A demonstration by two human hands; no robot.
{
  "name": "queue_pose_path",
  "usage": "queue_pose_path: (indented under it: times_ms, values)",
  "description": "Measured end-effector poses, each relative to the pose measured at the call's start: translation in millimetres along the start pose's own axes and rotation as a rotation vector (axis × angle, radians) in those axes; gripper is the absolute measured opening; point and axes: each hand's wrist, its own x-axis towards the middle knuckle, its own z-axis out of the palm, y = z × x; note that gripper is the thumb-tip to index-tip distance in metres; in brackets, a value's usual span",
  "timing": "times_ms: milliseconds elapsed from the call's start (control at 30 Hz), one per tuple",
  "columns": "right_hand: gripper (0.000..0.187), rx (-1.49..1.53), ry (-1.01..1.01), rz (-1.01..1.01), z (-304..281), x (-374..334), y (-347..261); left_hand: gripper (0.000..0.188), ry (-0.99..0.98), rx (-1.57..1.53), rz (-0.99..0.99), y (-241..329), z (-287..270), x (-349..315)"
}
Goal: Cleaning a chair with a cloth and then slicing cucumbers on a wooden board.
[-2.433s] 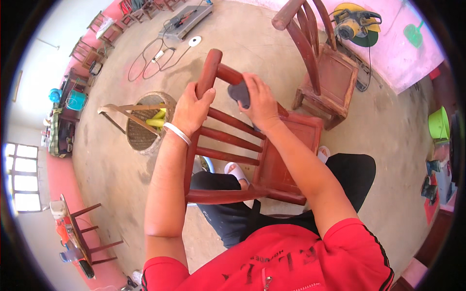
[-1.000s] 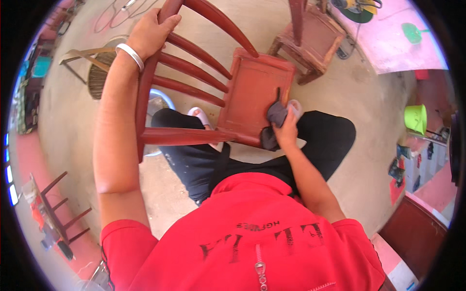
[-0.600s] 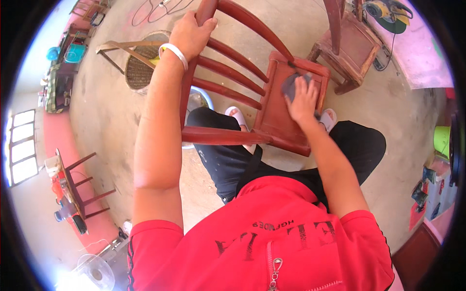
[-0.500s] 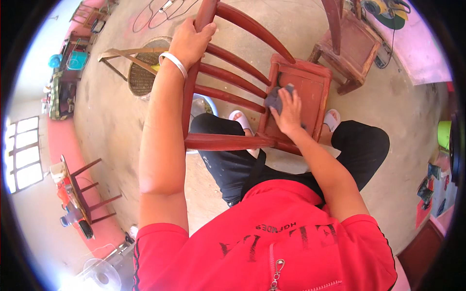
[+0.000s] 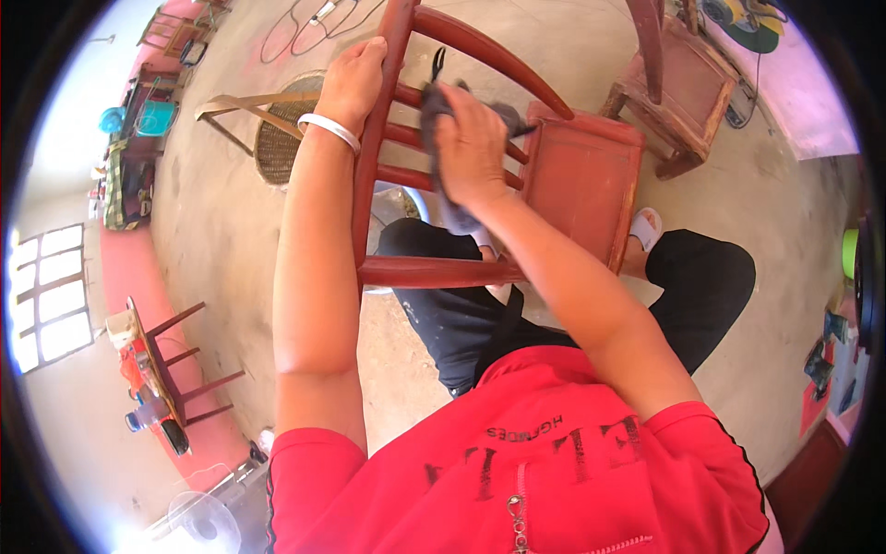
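A reddish-brown wooden chair [image 5: 586, 175] stands tilted between my knees, its slatted back on the left and its square seat on the right. My left hand [image 5: 353, 81] is closed round the top rail of the backrest, and a silver bangle circles that wrist. A dark grey cloth [image 5: 457, 210] is bunched under my right hand [image 5: 471, 143]. That hand presses the cloth over the middle slats of the backrest, slightly blurred by motion. The cloth and hand cover parts of those slats.
A second wooden chair [image 5: 678, 88] stands just beyond on the right. Behind my left arm are a wicker basket [image 5: 281, 138] and a wooden frame. A small table [image 5: 161, 369] with items lies along the left wall. Cables [image 5: 318, 18] trail on the far floor.
My right hand and the cloth have moved left from the seat onto the backrest slats. My left hand keeps its hold on the top rail.
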Motion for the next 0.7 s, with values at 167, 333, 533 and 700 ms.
queue_pose_path:
  times_ms: [167, 333, 533, 700]
  values:
    - [0.039, -0.203, -0.082, 0.236, -17, -81, 130, 0.037, -0.017, -0.232, -0.071, 16, 13, -10]
    - [0.045, -0.086, 0.033, 0.548, -4, -76, 114, 0.034, -0.064, -0.389, -0.116, 32, 27, -16]
    - [0.043, 0.372, -0.007, -0.07, -26, -13, -57, 0.033, -0.066, -0.571, -0.213, 15, 10, -17]
    - [0.044, 0.1, -0.109, -0.297, -43, -33, -42, 0.035, -0.083, -0.592, -0.23, 19, 16, -12]
